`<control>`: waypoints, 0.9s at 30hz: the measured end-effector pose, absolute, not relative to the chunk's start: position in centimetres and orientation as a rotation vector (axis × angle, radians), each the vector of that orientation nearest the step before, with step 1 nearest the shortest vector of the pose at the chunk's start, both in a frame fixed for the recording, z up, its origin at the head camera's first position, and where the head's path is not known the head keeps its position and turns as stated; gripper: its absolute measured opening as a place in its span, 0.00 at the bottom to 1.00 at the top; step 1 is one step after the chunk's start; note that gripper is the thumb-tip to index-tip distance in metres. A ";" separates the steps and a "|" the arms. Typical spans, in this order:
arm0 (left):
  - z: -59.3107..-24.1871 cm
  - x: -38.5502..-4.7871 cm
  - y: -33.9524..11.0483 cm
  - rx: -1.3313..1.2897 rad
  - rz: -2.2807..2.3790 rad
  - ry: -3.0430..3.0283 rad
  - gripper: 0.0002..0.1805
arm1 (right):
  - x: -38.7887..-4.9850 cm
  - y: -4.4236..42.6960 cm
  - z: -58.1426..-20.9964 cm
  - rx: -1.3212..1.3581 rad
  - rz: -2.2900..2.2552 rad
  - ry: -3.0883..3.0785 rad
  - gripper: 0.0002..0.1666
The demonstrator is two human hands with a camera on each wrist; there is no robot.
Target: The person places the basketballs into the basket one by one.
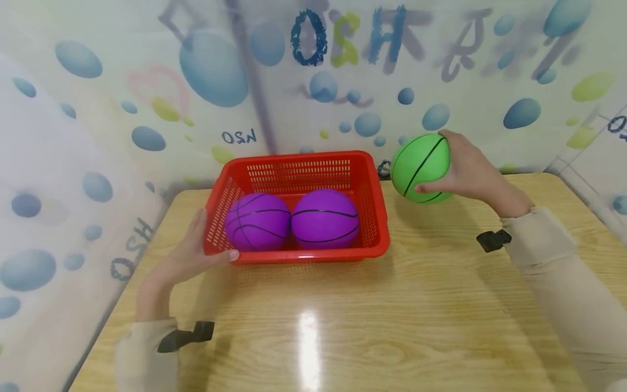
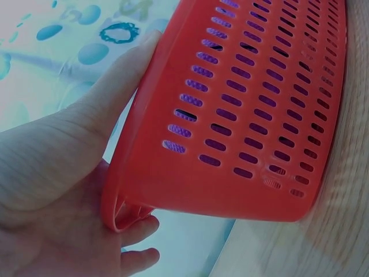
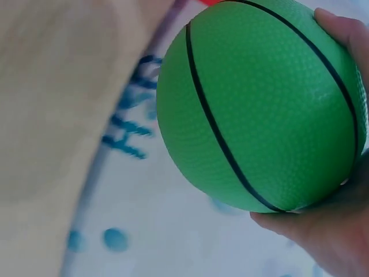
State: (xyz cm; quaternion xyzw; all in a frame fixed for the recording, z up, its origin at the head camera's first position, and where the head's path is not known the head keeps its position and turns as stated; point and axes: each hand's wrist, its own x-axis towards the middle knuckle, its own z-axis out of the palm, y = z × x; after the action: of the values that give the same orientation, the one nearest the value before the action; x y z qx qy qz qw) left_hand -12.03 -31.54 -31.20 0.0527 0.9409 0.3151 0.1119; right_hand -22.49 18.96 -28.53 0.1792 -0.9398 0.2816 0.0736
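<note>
A red plastic basket (image 1: 313, 255) with slotted walls stands on the table. Inside it, side by side, lie two purple balls with black lines, a left ball (image 1: 258, 224) and a right ball (image 1: 325, 222). My left hand (image 1: 188, 253) grips the basket's left end, thumb along the rim; in the left wrist view fingertips (image 2: 141, 229) show under the rim. Right of the basket, my right hand (image 1: 467, 169) holds a green ball (image 1: 418, 166) with black lines, thumb and fingers spread around it. The ball appears raised above the tabletop, apart from the basket.
The wood-grain table (image 1: 372, 321) extends in front of the basket and to both sides. Behind and at the sides rises a pale sheet (image 1: 294, 120) printed with blue and green spots and letters. Dark straps with small black pieces circle both sleeves.
</note>
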 end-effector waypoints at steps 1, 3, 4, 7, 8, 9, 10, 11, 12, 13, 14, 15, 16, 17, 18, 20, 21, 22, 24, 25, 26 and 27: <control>-31.2 -12.1 -31.5 0.156 0.923 2.763 0.64 | -22.7 18.6 -28.0 0.555 0.860 -2.799 0.65; -31.2 -12.1 -31.5 0.163 0.923 2.761 0.65 | -22.9 17.6 -27.1 0.576 0.890 -2.782 0.65; -31.3 -12.2 -31.5 0.167 0.922 2.760 0.65 | -23.0 17.0 -26.6 0.588 0.904 -2.777 0.66; -31.4 -12.2 -31.5 0.179 0.922 2.761 0.65 | -23.5 14.9 -25.1 0.626 0.927 -2.780 0.68; -31.4 -12.2 -31.5 0.179 0.922 2.761 0.65 | -23.8 14.1 -24.6 0.644 0.923 -2.780 0.69; -31.4 -12.2 -31.4 0.178 0.921 2.762 0.65 | -24.0 13.3 -24.1 0.661 0.921 -2.778 0.69; -31.3 -12.2 -31.4 0.177 0.921 2.765 0.65 | -24.3 12.5 -23.7 0.685 0.925 -2.766 0.69; -31.3 -12.2 -31.4 0.178 0.922 2.766 0.65 | -24.5 11.7 -23.3 0.708 0.927 -2.756 0.69; -31.2 -12.2 -31.4 0.176 0.922 2.767 0.65 | -24.8 10.8 -22.9 0.733 0.933 -2.743 0.68; -31.2 -12.1 -31.4 0.175 0.923 2.767 0.65 | -25.1 10.0 -22.6 0.759 0.936 -2.730 0.68; -31.2 -12.1 -31.3 0.174 0.924 2.766 0.65 | -25.3 9.1 -22.3 0.785 0.942 -2.721 0.67; -31.1 -12.1 -31.4 0.174 0.927 2.766 0.65 | -25.5 8.3 -22.0 0.812 0.955 -2.714 0.67; -31.1 -12.1 -31.4 0.171 0.927 2.765 0.65 | -25.8 7.4 -21.8 0.837 0.960 -2.710 0.67; -31.1 -12.1 -31.4 0.168 0.928 2.762 0.65 | -26.0 6.5 -21.7 0.861 0.959 -2.712 0.68; -31.1 -12.1 -31.4 0.164 0.929 2.761 0.64 | -26.3 5.6 -21.5 0.882 0.951 -2.716 0.68; -31.1 -12.0 -31.4 0.156 0.936 2.756 0.64 | -26.8 4.1 -21.5 0.915 0.921 -2.727 0.69; -31.1 -12.0 -31.5 0.156 0.939 2.756 0.65 | -27.0 3.4 -21.5 0.926 0.902 -2.739 0.69; -31.1 -12.0 -31.5 0.153 0.942 2.755 0.65 | -27.2 2.7 -21.5 0.931 0.882 -2.753 0.70; -31.1 -11.9 -31.5 0.154 0.951 2.755 0.65 | -27.4 1.5 -21.7 0.946 0.844 -2.778 0.71; -31.1 -11.9 -31.5 0.153 0.953 2.755 0.65 | -27.5 0.9 -21.8 0.954 0.820 -2.792 0.71; -31.1 -11.9 -31.5 0.152 0.958 2.754 0.65 | -27.6 0.3 -21.9 0.958 0.803 -2.813 0.71; -31.1 -11.9 -31.4 0.154 0.958 2.755 0.65 | -27.5 -0.2 -21.9 0.961 0.789 -2.832 0.72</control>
State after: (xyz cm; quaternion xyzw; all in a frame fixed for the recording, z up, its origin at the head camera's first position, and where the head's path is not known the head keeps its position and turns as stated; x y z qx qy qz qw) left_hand -11.86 -31.45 -31.06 0.0523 0.9374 0.3261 0.1102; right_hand -27.54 -0.23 -21.91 0.3105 -0.9154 0.2551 0.0241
